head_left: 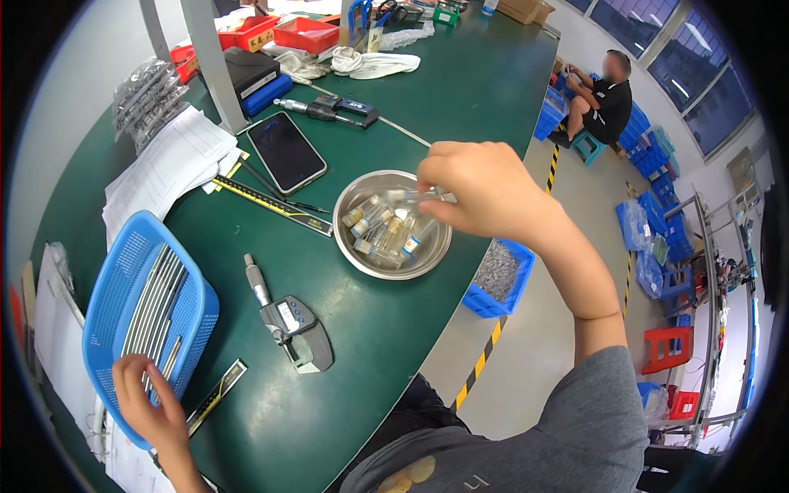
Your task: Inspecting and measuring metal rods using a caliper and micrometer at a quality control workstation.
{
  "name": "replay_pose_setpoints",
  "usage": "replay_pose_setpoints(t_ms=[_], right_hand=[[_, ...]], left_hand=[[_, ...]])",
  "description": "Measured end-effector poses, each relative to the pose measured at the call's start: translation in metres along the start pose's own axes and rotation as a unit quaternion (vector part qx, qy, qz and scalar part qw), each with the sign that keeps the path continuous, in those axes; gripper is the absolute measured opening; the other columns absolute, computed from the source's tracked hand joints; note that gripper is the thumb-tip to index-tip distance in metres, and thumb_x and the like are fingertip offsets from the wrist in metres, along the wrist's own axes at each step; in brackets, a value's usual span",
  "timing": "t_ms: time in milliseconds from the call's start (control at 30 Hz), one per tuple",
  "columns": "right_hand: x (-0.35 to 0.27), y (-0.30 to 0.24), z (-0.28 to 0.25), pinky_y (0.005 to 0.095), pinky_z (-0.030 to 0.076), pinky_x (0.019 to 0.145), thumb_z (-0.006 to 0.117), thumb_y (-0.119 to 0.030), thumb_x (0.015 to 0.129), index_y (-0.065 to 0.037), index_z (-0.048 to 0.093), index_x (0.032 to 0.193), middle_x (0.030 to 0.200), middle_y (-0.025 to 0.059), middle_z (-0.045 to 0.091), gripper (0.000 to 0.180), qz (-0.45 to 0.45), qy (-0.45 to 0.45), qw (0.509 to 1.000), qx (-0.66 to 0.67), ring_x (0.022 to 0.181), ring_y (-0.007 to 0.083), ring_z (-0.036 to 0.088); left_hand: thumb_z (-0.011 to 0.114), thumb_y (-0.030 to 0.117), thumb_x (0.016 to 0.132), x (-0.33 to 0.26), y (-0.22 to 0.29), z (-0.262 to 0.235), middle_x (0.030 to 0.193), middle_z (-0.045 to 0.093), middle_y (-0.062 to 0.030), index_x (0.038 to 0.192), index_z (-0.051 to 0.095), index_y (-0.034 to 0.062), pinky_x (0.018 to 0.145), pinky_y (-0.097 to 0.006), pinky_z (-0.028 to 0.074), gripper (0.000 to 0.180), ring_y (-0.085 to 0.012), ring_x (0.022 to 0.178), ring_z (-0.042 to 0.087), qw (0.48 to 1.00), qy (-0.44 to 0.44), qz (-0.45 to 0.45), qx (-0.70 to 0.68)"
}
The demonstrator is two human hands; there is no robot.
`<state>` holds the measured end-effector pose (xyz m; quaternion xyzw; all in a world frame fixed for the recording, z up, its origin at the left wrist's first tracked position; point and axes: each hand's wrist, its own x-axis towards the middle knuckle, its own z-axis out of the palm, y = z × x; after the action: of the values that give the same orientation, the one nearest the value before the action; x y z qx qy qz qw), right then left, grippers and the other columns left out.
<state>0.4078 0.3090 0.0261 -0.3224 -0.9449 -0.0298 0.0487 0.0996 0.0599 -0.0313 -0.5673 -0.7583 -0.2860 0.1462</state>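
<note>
Above the round metal bowl (345, 243), my right hand (485, 185) pinches a clear vial (429, 197) between thumb and fingers. Several small glass vials (382, 226), some with labels and yellowish ends, lie jumbled in the bowl. My left hand (148, 407) reaches over the near end of a blue perforated basket (197, 308), its fingers apart and close to thin metal rods (156, 296) lying lengthwise inside. Whether its fingertips touch the rods I cannot tell. Between basket and bowl, a digital micrometer (292, 320) rests on the green table (271, 411).
A phone (287, 152), a second micrometer (329, 109), a steel ruler (275, 205) and papers (168, 168) lie beyond the basket. White gloves (374, 64) and red trays (306, 34) sit farther back. Beside the table stands a blue crate (501, 279); another person (604, 103) sits across the aisle.
</note>
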Motion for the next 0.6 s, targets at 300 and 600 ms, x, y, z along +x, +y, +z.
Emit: replay_pose_setpoints(t_ms=[300,600], right_hand=[[-0.028,-0.094,0.042,0.0306,0.042,0.044,0.064,-0.022,0.071,-0.012,0.057,0.081,0.075,0.0016,0.051,0.016,-0.161,0.085,0.926,0.332,0.057,0.0195,0.055],[-0.001,-0.011,0.059,0.0351,0.044,0.051,0.061,-0.013,0.069,-0.01,0.06,0.077,0.076,0.0036,0.055,0.009,0.044,0.066,0.992,0.102,0.065,0.0227,0.058]], left_hand=[[0.045,0.019,0.088,-0.008,0.124,0.06,0.101,0.052,-0.0132,0.121,0.04,-0.003,0.071,-0.029,0.046,0.04,-0.0202,0.088,0.054,0.784,-0.243,-0.114,-0.56],[0.037,0.022,0.092,-0.017,0.121,0.069,0.069,0.047,-0.005,0.09,0.043,0.0012,0.059,-0.027,0.046,0.021,-0.0132,0.063,0.051,0.72,-0.133,-0.256,-0.631]])
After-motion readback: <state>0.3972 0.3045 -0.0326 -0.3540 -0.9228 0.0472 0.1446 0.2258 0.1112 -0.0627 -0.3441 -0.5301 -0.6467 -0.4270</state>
